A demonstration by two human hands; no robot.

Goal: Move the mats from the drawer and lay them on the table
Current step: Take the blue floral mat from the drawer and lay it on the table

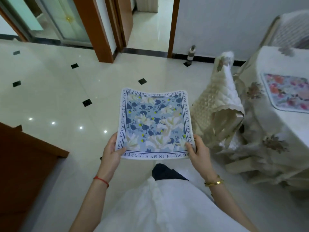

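I hold a square blue floral mat (154, 124) with a white lettered border flat in front of me, above the tiled floor. My left hand (112, 150) grips its near left corner and my right hand (198, 150) grips its near right corner. A second mat (287, 92) with pink and red flowers lies flat on the table (274, 64) at the right edge of the view. The table is covered by a cream embroidered cloth. The drawer is not clearly in view.
A chair (217, 104) with a quilted cream cover stands between me and the table. A brown wooden cabinet (25, 158) sits at the lower left. Doorways with brown frames open ahead, and a bottle (191, 54) stands by the far wall.
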